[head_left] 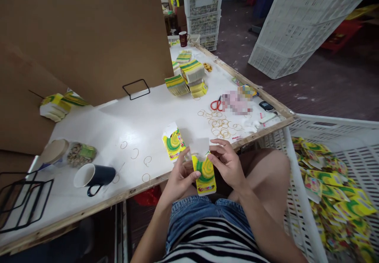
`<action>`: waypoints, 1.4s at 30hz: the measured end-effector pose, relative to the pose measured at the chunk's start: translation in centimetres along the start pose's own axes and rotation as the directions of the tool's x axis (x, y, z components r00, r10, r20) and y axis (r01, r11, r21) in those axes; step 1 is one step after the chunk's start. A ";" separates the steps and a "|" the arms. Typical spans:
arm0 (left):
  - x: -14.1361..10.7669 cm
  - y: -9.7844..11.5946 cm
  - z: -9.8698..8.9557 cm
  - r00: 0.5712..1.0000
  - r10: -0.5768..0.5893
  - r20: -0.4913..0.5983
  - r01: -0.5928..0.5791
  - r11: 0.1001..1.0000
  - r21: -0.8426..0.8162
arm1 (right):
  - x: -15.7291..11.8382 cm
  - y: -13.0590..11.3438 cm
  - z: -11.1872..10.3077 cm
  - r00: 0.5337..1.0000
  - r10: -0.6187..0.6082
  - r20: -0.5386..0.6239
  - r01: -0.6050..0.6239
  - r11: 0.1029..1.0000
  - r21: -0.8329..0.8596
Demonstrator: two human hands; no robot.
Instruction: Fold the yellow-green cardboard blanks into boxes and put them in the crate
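A small yellow and green printed carton is held upright above my lap, its white top flap standing open. My left hand grips its left side, the thumb across the front. At the upper right edge, my right hand pinches the carton near the flap, thumb in front and fingers behind. Just left of it on the table lies another yellow carton with a white flap. Whether anything is inside the held carton is hidden.
Rubber bands, red-handled scissors and bundled flat cartons lie on the white table. A dark mug rests tipped at left beside a jar. To my right, a white crate holds many yellow packs.
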State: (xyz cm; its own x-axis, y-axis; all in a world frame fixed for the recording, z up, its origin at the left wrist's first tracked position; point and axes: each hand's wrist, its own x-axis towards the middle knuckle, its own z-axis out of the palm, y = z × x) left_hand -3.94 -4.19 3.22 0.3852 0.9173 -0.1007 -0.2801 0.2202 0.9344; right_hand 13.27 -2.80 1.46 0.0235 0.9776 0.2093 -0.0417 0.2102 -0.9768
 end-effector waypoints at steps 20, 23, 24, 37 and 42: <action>0.5 -1.7 0.8 0.999 -0.029 -0.030 0.033 0.985 0.170 | -0.5 -1.9 -1.6 0.973 0.206 0.102 -0.141 0.886 -0.441; 0.5 -1.6 0.9 0.999 -0.030 -0.013 0.031 0.992 0.121 | -0.4 -1.9 -1.5 0.977 0.186 0.104 -0.115 0.871 -0.477; 0.6 -1.5 0.8 0.999 -0.030 -0.009 0.031 0.994 0.105 | -0.3 -1.9 -1.5 0.978 0.177 0.109 -0.103 0.869 -0.484; 0.4 -0.5 0.6 1.000 -0.021 -0.011 0.022 0.995 0.100 | -0.5 -1.5 -1.4 0.982 0.103 0.156 -0.031 0.913 -0.406; 0.6 -0.9 0.7 1.000 0.003 -0.006 -0.002 0.993 0.115 | -0.9 -0.8 -1.5 0.999 0.011 -0.047 -0.022 0.973 -0.229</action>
State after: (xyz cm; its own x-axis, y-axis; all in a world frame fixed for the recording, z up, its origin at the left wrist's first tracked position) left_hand -2.86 -4.09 2.53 0.3792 0.9199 -0.0999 -0.1780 0.1785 0.9677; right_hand 14.82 -3.92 1.96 0.0699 0.9781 0.1959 0.1882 0.1799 -0.9655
